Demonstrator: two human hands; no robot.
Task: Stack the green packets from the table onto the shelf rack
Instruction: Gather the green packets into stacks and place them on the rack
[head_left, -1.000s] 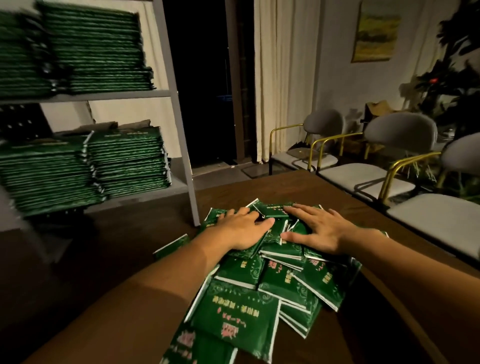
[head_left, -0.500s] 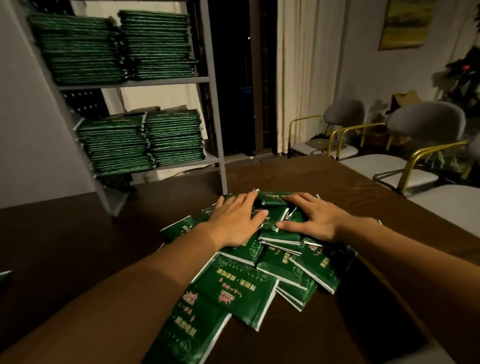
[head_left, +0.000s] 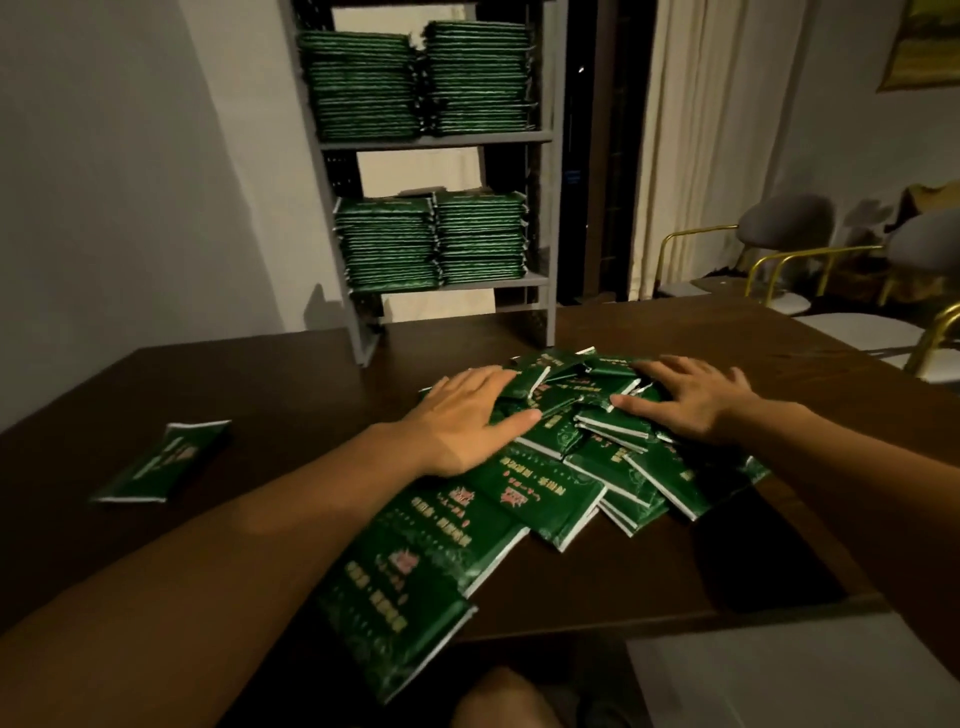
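A loose pile of green packets (head_left: 566, 467) lies on the dark wooden table (head_left: 291, 384), spreading toward the near edge. My left hand (head_left: 467, 415) rests flat on the pile's left side, fingers straight. Flat on the pile's right side lies my right hand (head_left: 691, 397), fingers spread. One green packet (head_left: 163, 462) sits alone at the left of the table. Behind the pile stands the grey shelf rack (head_left: 441, 140), with two tall stacks of green packets (head_left: 421, 83) on its upper shelf and two more stacks (head_left: 434, 241) on the lower shelf.
Grey chairs with gold arms (head_left: 779, 244) stand along the table's right side. A pale curtain (head_left: 711, 145) and a dark doorway are behind the rack. A white wall fills the left. My knee (head_left: 498, 701) shows below the table's near edge.
The view has swung left, bringing the shelf rack to the centre and the lone packet into sight. Both hands stay flat on the pile, now a little further apart.
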